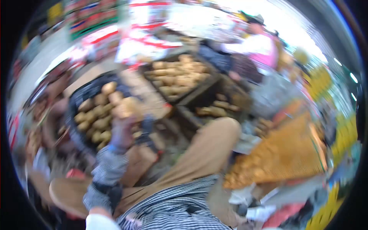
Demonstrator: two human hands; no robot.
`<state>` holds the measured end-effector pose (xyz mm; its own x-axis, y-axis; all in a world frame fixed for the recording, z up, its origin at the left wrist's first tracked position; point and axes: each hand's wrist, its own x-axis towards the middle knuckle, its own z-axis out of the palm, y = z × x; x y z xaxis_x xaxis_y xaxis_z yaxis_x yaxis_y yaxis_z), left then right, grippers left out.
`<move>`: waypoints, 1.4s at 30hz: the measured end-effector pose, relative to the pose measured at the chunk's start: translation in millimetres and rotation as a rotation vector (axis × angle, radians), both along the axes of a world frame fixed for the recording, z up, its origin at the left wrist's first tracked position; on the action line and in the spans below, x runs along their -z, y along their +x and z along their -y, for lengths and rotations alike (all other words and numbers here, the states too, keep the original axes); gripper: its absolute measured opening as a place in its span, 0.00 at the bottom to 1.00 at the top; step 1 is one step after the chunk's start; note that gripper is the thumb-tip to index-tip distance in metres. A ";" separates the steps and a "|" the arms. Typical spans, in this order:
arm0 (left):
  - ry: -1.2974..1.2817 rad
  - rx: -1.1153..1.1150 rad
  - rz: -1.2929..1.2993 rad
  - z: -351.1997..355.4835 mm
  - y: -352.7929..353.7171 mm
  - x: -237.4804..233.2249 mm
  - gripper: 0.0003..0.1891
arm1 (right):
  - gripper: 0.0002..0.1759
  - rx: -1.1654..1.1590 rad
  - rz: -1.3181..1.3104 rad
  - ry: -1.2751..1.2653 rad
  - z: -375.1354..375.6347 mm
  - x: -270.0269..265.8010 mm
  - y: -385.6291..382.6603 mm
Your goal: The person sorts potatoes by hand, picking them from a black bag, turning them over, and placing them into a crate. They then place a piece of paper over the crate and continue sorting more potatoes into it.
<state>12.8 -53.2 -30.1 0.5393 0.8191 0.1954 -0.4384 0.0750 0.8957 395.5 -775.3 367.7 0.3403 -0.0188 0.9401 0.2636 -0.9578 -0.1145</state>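
— Which hand is up, and what is it doing?

— The left hand [122,132], raised over the near edge of a black crate [85,91]. A pale potato [124,107] sits right at its fingertips. Motion blur smears the fingers, so I cannot tell whether they are closed on it or only touching it, nor how far the hand is spread.

— So where does that potato lie?

— Above the crate's right side, at the top of the hand, just beside the other potatoes [94,117] heaped inside.

— Anything on the arm?

— A blue wristband [113,148], then a grey striped sleeve [109,168] running down to the lower left. The right hand is out of sight.

— And around it?

— The person's own knee in tan trousers [216,140] is bent up to the right of the arm. Beyond the black crate, further back, a wooden crate [196,93] holds more light-brown tubers, with another dark box below it on the right. To the far right lies an orange net sack [285,153], full and bulging. At the top right stands another person in a pink and white top [262,48], well apart from the raised hand.
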 end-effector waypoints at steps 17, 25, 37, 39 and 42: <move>1.030 -0.250 -0.142 19.6 1.2 -91.5 0.38 | 0.35 -1.748 -2.745 0.442 -618.2 283.5 -210.0; 0.366 0.031 -0.350 16.0 4.1 -50.0 0.47 | 0.39 -1.926 -2.093 0.506 -645.9 325.5 -189.0; -0.114 0.168 -0.320 14.7 25.5 -32.8 0.45 | 0.31 -1.843 -2.225 0.580 -649.3 374.3 -160.3; 0.133 0.117 -0.408 13.9 23.7 -21.4 0.41 | 0.31 -1.735 -2.238 0.469 -647.1 375.6 -158.8; 0.637 0.093 -0.529 1.9 21.6 -27.4 0.35 | 0.36 -1.625 -2.412 0.289 -645.1 356.1 -152.3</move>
<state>34.4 -55.1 -2.7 0.7504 0.5849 0.3080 0.0350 -0.5005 0.8651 243.1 -130.1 11.6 -0.0557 0.9213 -0.3849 -0.3241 -0.3813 -0.8658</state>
